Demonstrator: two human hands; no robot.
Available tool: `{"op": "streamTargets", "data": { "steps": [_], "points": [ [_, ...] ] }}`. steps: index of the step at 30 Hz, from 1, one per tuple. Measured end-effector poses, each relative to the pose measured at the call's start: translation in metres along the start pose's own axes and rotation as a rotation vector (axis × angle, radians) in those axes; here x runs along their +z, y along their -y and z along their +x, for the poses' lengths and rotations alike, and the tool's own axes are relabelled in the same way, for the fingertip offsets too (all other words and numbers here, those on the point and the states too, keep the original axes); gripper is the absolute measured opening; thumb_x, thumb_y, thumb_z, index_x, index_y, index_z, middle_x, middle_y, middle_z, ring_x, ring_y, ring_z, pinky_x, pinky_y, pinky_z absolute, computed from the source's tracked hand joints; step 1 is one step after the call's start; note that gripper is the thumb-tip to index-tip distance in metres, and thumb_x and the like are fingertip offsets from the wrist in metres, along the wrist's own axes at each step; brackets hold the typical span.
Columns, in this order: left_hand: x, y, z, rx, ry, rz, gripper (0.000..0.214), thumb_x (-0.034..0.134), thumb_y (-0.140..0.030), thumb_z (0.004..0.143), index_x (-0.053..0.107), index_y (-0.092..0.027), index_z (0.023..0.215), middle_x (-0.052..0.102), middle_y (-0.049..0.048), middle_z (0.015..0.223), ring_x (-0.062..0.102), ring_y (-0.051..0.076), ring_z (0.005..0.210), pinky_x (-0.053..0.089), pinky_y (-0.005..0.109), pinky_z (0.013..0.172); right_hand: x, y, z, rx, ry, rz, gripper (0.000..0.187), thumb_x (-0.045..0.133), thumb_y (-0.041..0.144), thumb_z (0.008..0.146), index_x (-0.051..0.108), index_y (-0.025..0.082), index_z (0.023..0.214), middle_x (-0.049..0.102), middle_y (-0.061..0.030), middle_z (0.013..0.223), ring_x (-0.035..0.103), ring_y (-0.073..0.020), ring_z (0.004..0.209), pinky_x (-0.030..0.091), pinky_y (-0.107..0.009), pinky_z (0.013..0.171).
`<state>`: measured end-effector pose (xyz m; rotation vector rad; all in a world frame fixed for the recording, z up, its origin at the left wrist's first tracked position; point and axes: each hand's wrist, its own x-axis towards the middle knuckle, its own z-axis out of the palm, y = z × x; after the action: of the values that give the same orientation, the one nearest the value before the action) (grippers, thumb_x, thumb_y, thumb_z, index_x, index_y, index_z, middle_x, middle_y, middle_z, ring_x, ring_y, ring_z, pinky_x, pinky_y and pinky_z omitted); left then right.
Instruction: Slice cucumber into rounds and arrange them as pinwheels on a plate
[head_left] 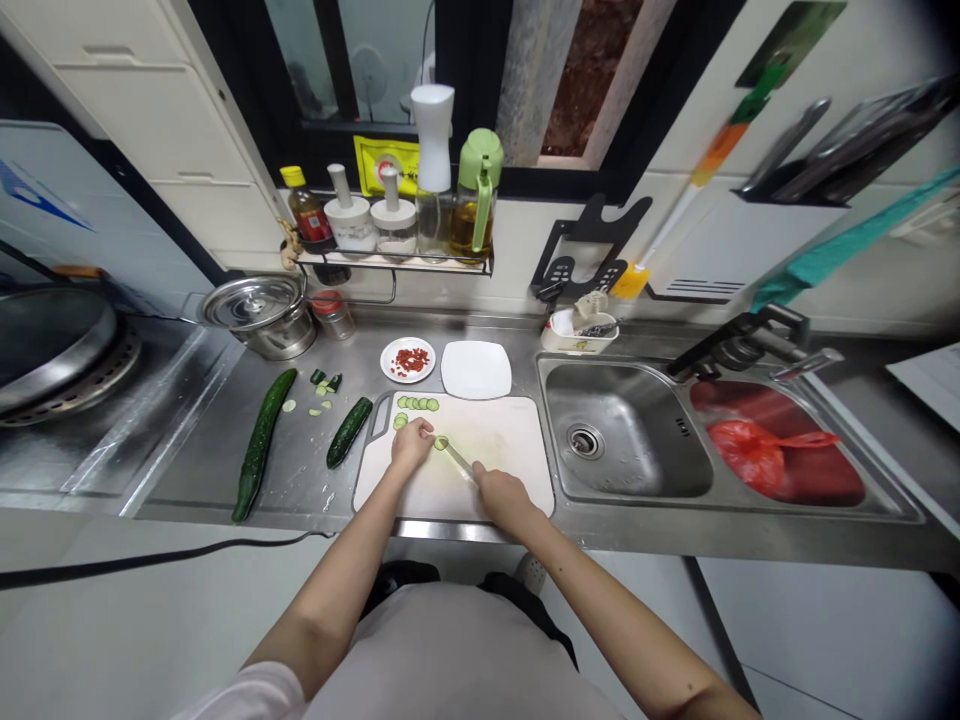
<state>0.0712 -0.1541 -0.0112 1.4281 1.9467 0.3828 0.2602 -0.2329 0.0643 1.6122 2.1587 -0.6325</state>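
- In the right hand (pixel 508 496): fingers wrapped closed round a knife (pixel 460 461), handle mostly hidden in the grip, blade angled toward far left over the board.
- At the blade's tip end: one cucumber slice (pixel 440 443), touching or just beside the metal, cannot tell which.
- Left hand (pixel 412 446) half curled over the board, thumb and fingers bent in near the blade tip; cannot tell if gripping anything.
- Just beyond the left fingers: a few more slices (pixel 400 422), partly covered.
- Under both hands: white cutting board (pixel 517 430), grey edge, handle slot at left.
- Along the board's far left: short row of cucumber slices (pixel 418 404), side by side.
- Left of the board, on the steel counter (pixel 187 445): cut cucumber length (pixel 349 432), then small cucumber offcuts (pixel 327 382), then long cucumber (pixel 262 440) farther left.
- Behind the board: round plate (pixel 390 365) with red chopped bits (pixel 412 361); beside it, white squarish plate (pixel 476 369).
- Right: double steel sink (pixel 637 430), red plastic bag (pixel 750 455) in the far-right basin.
- Back left: lidded steel pot (pixel 281 335), red-lidded jar (pixel 333 315) beside it.
- Above: wall shelf (pixel 397 262) with seasoning jars and bottles.
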Motion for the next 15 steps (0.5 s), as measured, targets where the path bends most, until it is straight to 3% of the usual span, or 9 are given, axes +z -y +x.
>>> {"op": "streamTargets", "data": {
  "steps": [15],
  "points": [
    [-0.0001,-0.0029,0.0019,-0.028,0.012,0.037,0.014,0.066,-0.023,0.076,0.066,-0.024,0.09,0.067,-0.0016,0.082,0.064,0.015,0.082,0.041,0.024,0.068,-0.0008,0.0028,0.0069,-0.005,-0.003,-0.015,0.033,0.035,0.006,0.09,0.045,0.016,0.12,0.069,-0.0152,0.099,0.067,-0.0245,0.097,0.047,-0.032,0.077]
  ]
}}
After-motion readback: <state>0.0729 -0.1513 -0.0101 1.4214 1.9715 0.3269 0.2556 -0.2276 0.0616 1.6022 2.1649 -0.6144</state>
